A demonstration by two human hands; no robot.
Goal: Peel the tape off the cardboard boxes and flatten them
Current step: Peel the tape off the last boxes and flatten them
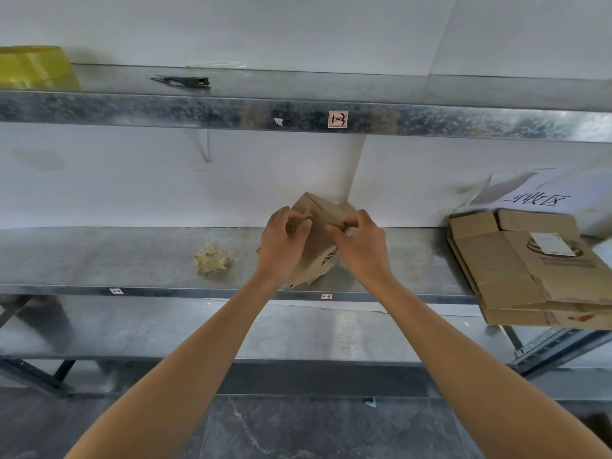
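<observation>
Cardboard box (319, 233) gripped between both hands, tilted on shelf (132, 260).

Soft even daylight, faint shadows, dull glare on the metal shelf (430, 124), blurred, bowed wide-angle edges

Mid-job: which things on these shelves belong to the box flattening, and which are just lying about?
Job: small cardboard box, gripped by left hand and right hand; flattened boxes on the right; crumpled tape wad.
Lying about: yellow tape roll, black tool, both on the top shelf; paper sign.
</observation>
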